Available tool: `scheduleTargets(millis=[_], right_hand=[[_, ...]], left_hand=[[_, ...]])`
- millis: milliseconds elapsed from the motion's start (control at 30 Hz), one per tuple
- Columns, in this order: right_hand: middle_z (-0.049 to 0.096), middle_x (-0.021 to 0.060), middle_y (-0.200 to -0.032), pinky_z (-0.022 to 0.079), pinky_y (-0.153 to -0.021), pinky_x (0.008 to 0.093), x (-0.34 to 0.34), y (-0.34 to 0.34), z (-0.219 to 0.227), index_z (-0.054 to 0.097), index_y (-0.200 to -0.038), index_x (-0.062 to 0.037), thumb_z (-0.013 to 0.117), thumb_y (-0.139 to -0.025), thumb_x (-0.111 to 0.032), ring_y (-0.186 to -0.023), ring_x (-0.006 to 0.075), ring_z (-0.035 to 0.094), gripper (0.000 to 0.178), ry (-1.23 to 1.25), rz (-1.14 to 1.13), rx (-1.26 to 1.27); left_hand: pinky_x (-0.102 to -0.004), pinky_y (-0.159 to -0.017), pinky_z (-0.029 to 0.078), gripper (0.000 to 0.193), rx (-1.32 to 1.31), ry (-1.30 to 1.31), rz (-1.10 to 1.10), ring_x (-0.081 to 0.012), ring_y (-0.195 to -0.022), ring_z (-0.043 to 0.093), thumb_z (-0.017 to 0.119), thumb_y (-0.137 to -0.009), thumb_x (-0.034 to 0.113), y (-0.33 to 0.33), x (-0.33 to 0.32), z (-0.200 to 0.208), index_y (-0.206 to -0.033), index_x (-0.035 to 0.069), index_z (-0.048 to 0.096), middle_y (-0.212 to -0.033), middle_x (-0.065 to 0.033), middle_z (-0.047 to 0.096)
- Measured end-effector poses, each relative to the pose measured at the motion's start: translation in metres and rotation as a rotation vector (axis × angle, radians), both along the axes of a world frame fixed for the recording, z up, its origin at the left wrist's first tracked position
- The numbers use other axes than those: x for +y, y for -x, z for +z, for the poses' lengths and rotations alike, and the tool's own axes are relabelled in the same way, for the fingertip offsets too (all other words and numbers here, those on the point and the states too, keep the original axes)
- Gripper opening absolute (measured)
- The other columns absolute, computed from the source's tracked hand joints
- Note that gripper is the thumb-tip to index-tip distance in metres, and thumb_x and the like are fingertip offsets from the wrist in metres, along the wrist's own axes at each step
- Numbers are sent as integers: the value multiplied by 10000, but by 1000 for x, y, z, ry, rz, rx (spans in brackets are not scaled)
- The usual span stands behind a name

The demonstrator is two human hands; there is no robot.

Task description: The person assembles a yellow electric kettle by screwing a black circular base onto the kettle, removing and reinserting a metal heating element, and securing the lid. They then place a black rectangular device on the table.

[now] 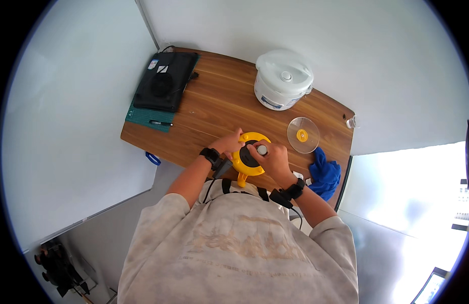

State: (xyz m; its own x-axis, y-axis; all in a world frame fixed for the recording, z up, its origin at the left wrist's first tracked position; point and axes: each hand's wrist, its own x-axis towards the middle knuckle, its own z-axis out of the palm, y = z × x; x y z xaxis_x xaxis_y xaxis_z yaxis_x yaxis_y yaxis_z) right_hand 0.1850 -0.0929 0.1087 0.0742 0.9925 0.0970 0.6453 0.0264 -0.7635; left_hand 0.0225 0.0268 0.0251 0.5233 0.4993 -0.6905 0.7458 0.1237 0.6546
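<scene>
A yellow pan (pixel 254 171) with a dark round centre sits at the table's front edge, its yellow handle pointing toward me. My left hand (pixel 233 144) is closed on the pan's left rim. Over the pan, my right hand (pixel 276 162) is wrapped round a small cylindrical thing (pixel 262 150); only its pale grey round end shows, and its kind and lower end are hidden. Whether it touches the dark centre I cannot tell. Right of the pan lies a clear glass lid (pixel 296 144) with a yellow knob.
A white lidded pot (pixel 275 88) stands at the back. Far left, a black flat device (pixel 161 83) and a pen (pixel 160 122) lie on a green cutting mat (pixel 140 117). A blue cloth (pixel 325 175) drapes near the right edge, and a small clear object (pixel 351 122) stands beyond it.
</scene>
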Motion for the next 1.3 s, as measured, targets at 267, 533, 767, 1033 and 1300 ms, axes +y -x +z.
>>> scheduleTargets(millis=[267, 533, 767, 1033, 1300], right_hand=[[717, 135, -730, 544, -585, 330, 0, 0, -1, 750, -911, -39, 758, -881, -281, -599, 269, 688, 244, -16, -47, -22], [695, 151, -691, 537, -585, 363, 0, -22, 14, 744, -875, -34, 721, -888, -292, -609, 299, 686, 259, -31, -156, 78], [704, 89, -693, 515, -561, 296, -3, -94, 22, 749, -903, -33, 671, -904, -192, -566, 157, 646, 177, -156, -364, 187], [716, 96, -744, 484, -470, 265, -17, -126, -108, 693, -941, -20, 630, -959, -331, -515, 133, 612, 318, 656, -293, 443], [724, 94, -795, 424, -436, 217, -15, -86, -112, 659, -1074, -109, 444, -992, -656, -464, 103, 543, 593, 977, -202, 819]], left_hand=[[-350, -633, 635, 512, 25, -43, 0, -315, -968, 709, 542, -1024, 270, -2, -1, -7, -1433, 70, 308, -1319, -230, 572], [-351, -668, 621, 522, 62, 5, 44, -274, -936, 707, 570, -1017, 313, -1, -2, 3, -1422, 78, 341, -1315, -198, 584], [-400, -779, 613, 629, -2, 65, 19, -290, -1054, 680, 479, -1020, 509, 16, 3, 2, -1482, 98, 362, -1342, -168, 581], [-433, -717, 607, 878, 126, 186, 253, -292, -848, 737, 268, -943, 790, 46, -1, -70, -1437, 97, 484, -1199, -187, 676], [-434, -753, 604, 827, 52, 486, 279, -309, -860, 740, 203, -980, 741, 34, -13, -52, -1400, 103, 519, -1229, -188, 660]])
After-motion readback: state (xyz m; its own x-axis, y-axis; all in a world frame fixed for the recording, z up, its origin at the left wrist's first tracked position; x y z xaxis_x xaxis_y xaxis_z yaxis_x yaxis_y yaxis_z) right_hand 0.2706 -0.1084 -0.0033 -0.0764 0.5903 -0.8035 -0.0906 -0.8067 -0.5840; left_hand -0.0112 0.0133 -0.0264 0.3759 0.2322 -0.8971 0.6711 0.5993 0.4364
